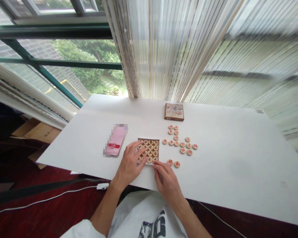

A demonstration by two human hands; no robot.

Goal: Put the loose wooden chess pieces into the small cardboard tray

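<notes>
A shallow white-edged box (159,150) lies on the table, filled with rows of round wooden xiangqi pieces (150,153) marked in black. My left hand (130,163) reaches over the box's left side, fingers spread and fingertips on the pieces. Its thumb lies near the front edge. At the front right corner is my right hand (167,180), its fingers bent together against the corner and the piece there; what they grip is hidden. Red-marked xiangqi pieces (176,143) lie loose to the right of the box, two of them (173,163) close to my right hand.
Beyond the loose pieces lies a printed xiangqi box lid (174,112). To the left is a pink phone (115,140), partly blurred. The white table (228,132) stands against a window with striped curtains (159,49). A white cable (47,199) hangs at the lower left.
</notes>
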